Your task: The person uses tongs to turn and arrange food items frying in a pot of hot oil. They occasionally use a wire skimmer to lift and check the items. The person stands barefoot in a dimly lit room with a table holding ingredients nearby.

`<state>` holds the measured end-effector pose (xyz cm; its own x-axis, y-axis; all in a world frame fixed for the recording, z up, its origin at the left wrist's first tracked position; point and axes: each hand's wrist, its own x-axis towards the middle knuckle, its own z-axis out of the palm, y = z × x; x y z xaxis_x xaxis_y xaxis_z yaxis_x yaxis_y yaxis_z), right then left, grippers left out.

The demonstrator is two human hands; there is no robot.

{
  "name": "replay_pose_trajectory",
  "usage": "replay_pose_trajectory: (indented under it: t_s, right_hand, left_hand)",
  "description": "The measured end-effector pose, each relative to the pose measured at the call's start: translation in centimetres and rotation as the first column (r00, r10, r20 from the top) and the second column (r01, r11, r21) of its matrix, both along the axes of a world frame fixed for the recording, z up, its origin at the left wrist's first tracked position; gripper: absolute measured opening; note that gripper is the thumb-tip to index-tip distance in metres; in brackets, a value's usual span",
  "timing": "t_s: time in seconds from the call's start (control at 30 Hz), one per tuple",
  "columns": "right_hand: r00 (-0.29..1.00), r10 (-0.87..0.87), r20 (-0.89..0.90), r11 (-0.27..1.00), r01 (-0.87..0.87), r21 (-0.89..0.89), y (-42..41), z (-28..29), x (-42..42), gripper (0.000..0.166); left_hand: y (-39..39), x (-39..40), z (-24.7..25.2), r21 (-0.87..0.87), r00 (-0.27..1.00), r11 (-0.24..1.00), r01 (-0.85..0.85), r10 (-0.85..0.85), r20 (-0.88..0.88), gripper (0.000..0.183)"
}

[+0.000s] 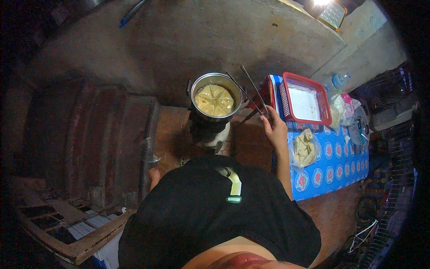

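Note:
My right hand [276, 129] holds a pair of long metal tongs [257, 88], their two arms spread apart. One tip reaches the near right rim of the pot as seen from above; the other points past it. In the steel pot [192, 90] with dark side handles, star-patterned wedges of pale yellow dough [215, 100] sit in bubbling oil. Part of my left hand [154, 174] shows low at my left side, away from the pot. A clear curved object [150, 151], perhaps a lid or plastic, is just above it; whether I grip it is unclear.
Right of me, a blue flowered tablecloth [317, 186] carries a red plastic basket [307, 121] lined with white paper. Bagged pale dough pieces [304, 149] and more plastic bags [342, 107] lie there. Concrete steps [100, 134] rise at left; a wall [201, 40] stands behind the pot.

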<state>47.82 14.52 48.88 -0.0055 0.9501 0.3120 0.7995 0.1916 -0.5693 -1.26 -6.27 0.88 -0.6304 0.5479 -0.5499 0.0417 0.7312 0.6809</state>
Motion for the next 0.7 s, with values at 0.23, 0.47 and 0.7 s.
replay_pose_trajectory:
  t_s: [0.23, 0.47, 0.7]
  right_hand:
    - [1.000, -0.004, 0.006, 1.000, 0.004, 0.013, 0.2, -0.3, 0.2, 0.040]
    - [0.993, 0.024, 0.115, 1.000, -0.022, -0.020, 0.6, 0.3, 0.1, 0.039]
    - [0.660, 0.282, 0.696, 0.952, -0.283, -0.118, 4.4, 2.2, -1.4, 0.042]
  left_hand:
    - [0.7, 1.1, 2.5, -0.229, 0.898, 0.955, 0.188, -0.262, -0.354, 0.031]
    - [0.7, 1.8, 1.7, -0.118, 0.949, 0.991, 0.061, -0.094, -0.300, 0.033]
    - [-0.7, 0.7, 1.1, -0.135, 0.939, 0.984, 0.115, -0.152, -0.309, 0.027]
